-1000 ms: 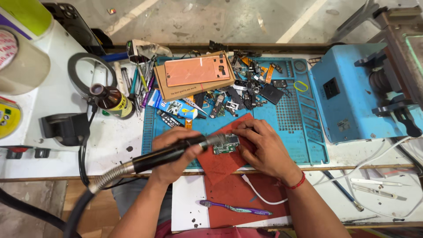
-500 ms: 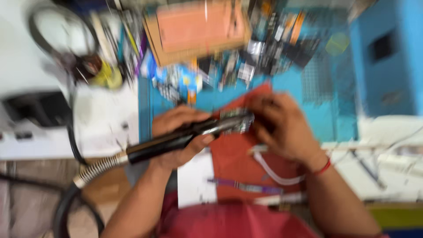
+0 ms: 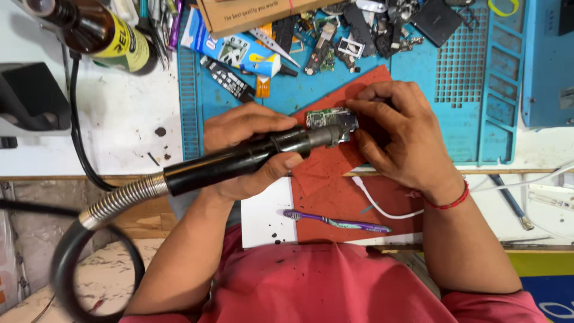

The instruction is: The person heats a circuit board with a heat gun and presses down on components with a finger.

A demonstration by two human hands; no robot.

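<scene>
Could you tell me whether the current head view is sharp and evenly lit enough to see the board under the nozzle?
Head view: sharp, with soft, even light and no harsh shadows. The circuit board is clear on its left part only; the hot-air tool in the left hand covers the rest, and the right hand hides its right edge. Mild glare on the bottle.

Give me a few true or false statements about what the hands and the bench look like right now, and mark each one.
1. The left hand grips a black hot-air tool handle on a coiled metal hose. True.
2. The right hand rests on a yellow plastic tray. False: it rests on a red mat, steadying a small green circuit board.
3. A purple toothbrush lies on the red mat near the person. True.
4. The tool's nozzle points away from the circuit board. False: it points at the board.
5. The right wrist is bare. False: it wears a red thread band.
</scene>
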